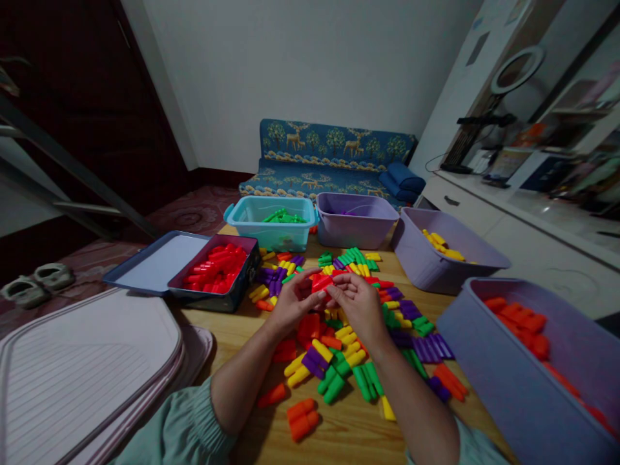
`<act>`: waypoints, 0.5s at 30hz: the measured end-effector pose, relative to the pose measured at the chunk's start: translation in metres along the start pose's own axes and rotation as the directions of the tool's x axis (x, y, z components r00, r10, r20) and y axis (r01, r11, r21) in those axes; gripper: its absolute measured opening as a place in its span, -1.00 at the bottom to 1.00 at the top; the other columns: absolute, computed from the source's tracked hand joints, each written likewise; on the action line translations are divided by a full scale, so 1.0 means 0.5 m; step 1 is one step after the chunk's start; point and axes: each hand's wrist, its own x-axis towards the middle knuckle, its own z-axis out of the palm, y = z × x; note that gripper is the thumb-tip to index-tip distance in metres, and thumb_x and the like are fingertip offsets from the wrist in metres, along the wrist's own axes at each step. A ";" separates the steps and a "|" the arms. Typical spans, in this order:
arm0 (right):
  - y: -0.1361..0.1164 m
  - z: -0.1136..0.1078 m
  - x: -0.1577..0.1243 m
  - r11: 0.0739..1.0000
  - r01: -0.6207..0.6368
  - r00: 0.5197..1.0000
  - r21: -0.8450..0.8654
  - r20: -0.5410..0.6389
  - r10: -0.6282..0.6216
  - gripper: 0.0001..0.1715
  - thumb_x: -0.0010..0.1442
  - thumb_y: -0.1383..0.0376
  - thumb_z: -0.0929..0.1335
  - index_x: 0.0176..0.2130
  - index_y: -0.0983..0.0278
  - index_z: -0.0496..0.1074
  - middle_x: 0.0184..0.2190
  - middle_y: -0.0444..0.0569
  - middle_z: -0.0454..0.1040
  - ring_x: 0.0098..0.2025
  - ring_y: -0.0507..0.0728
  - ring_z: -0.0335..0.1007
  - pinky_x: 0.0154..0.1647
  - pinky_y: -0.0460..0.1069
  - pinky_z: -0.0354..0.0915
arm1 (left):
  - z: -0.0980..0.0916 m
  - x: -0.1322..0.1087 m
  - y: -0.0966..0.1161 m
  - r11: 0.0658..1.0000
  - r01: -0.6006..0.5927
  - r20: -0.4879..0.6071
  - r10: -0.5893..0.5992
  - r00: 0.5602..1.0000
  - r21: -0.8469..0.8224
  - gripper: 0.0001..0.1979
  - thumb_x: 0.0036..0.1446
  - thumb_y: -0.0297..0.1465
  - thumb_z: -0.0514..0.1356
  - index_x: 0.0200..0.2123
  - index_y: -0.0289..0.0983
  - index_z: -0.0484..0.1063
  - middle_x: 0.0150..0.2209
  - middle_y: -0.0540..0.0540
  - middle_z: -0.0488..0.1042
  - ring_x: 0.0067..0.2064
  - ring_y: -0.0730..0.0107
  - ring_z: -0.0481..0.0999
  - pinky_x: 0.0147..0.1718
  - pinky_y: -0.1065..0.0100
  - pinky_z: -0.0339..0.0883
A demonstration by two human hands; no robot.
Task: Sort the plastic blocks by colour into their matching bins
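Note:
My left hand [294, 298] and my right hand [357, 301] meet above a heap of coloured plastic pegs [349, 349] on a wooden table [349, 426]. Both hands are closed on a cluster of red pegs [322, 282] held between their fingertips. The heap below mixes red, orange, yellow, green and purple pieces. A dark tin with red pegs [216, 268] stands to the left of my left hand, its lid [157, 260] open beside it.
At the back stand a teal bin with green pegs [271, 223] and a purple bin [353, 223]. Two more purple bins sit on the right, one with yellow pegs [443, 248], one with orange pegs [527, 349]. Pale ribbed lids [82, 368] lie at the left.

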 end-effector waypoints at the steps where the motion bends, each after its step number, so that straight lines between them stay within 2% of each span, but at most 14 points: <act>1: 0.001 0.000 0.000 1.000 0.009 1.000 -0.008 0.005 -0.009 -0.60 -0.04 0.07 0.45 -0.32 0.29 0.36 -0.48 -0.11 0.45 -0.55 0.03 0.44 -0.49 -0.05 0.42 | -0.001 0.000 0.000 1.000 -0.001 -0.007 0.001 1.000 0.001 -0.43 -0.03 -0.26 0.33 0.06 -0.26 0.32 -0.29 -0.10 0.50 -0.37 0.40 0.51 -0.40 0.39 0.46; 5: 0.007 0.000 0.002 0.999 0.038 0.999 -0.039 0.030 -0.037 -0.65 0.00 0.11 0.44 -0.30 0.30 0.39 -0.42 -0.09 0.47 -0.54 0.01 0.43 -0.47 -0.06 0.42 | -0.006 0.001 -0.002 1.000 -0.004 -0.023 0.004 1.000 0.003 -0.47 -0.01 -0.23 0.31 0.03 -0.28 0.34 -0.34 -0.08 0.50 -0.38 0.39 0.51 -0.41 0.39 0.46; 11: 0.016 0.000 0.002 0.999 0.032 0.998 -0.041 -0.047 -0.034 -0.59 -0.03 0.13 0.46 -0.23 0.29 0.37 -0.39 -0.13 0.40 -0.52 -0.01 0.40 -0.51 -0.09 0.39 | -0.005 0.002 -0.003 0.999 -0.018 -0.022 0.017 1.000 -0.044 -0.47 -0.05 -0.29 0.35 0.00 -0.27 0.32 -0.22 -0.13 0.54 -0.23 0.29 0.56 -0.30 0.34 0.46; 15: 0.019 -0.003 0.002 0.995 0.026 0.999 -0.095 -0.022 -0.029 -0.58 -0.02 0.16 0.45 -0.19 0.29 0.37 -0.32 -0.11 0.39 -0.52 -0.03 0.38 -0.52 -0.11 0.35 | -0.004 0.004 -0.001 0.996 -0.044 -0.025 0.042 0.999 -0.080 -0.46 -0.11 -0.35 0.39 -0.05 -0.28 0.31 -0.20 -0.16 0.57 -0.22 0.26 0.57 -0.28 0.35 0.45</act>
